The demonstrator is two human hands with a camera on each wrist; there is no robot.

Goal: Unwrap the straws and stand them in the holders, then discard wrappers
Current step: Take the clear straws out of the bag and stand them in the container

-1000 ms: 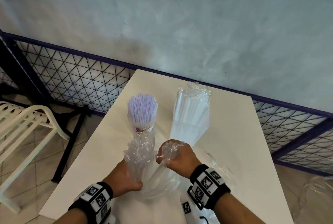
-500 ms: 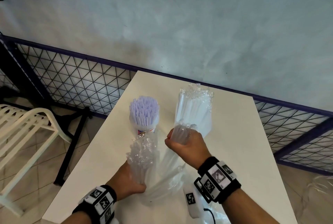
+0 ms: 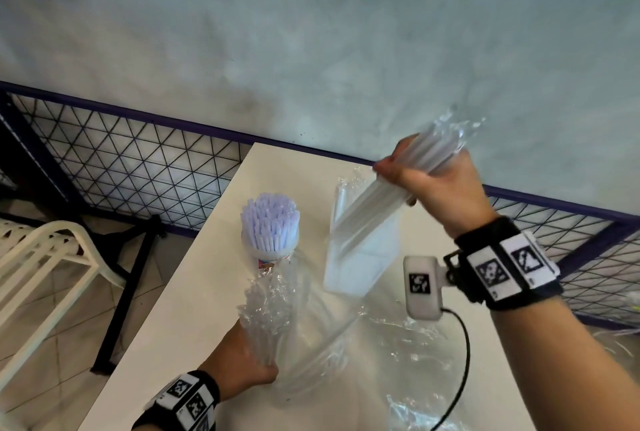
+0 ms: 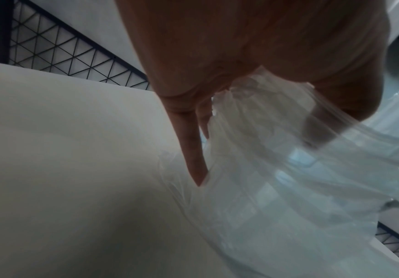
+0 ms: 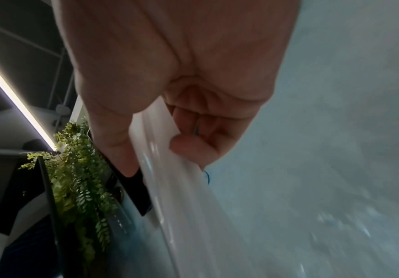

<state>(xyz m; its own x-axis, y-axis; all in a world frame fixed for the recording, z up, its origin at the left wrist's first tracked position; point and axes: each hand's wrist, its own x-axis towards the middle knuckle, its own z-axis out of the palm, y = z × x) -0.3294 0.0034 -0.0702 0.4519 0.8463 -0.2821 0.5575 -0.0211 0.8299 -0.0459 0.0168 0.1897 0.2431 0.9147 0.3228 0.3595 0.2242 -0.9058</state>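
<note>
Straws (image 3: 374, 216) in a white bundle are gripped by the right hand (image 3: 440, 188) in the upper right of the head view, raised above the table (image 3: 180, 319) and tilted, with the lower ends angled down toward the clear rectangular holder (image 3: 360, 264) at mid-frame. Crinkled clear wrap is seen at the upper end of the bundle. In the right wrist view, the fingers (image 5: 189, 148) and thumb are shown curled round the straws (image 5: 160, 169). The emptied clear wrapper (image 3: 273, 319) is gripped by the left hand (image 3: 242, 371) at the lower centre of the head view, with its open end standing up and its lower part spread on the table toward the right. In the left wrist view, the wrapper (image 4: 289, 169) is seen bunched under the palm of the left hand (image 4: 217, 56), with one finger extended down along it. A round holder (image 3: 270, 250) filled with upright purple-tinted straws (image 3: 270, 219) is located left of the clear holder, near the left edge of the table. More clear plastic (image 3: 415, 410) lies at the lower right of the table. A white chair (image 3: 41, 257) is seen at the left edge of the frame, and a mesh fence (image 3: 131, 167) runs behind the table.
</note>
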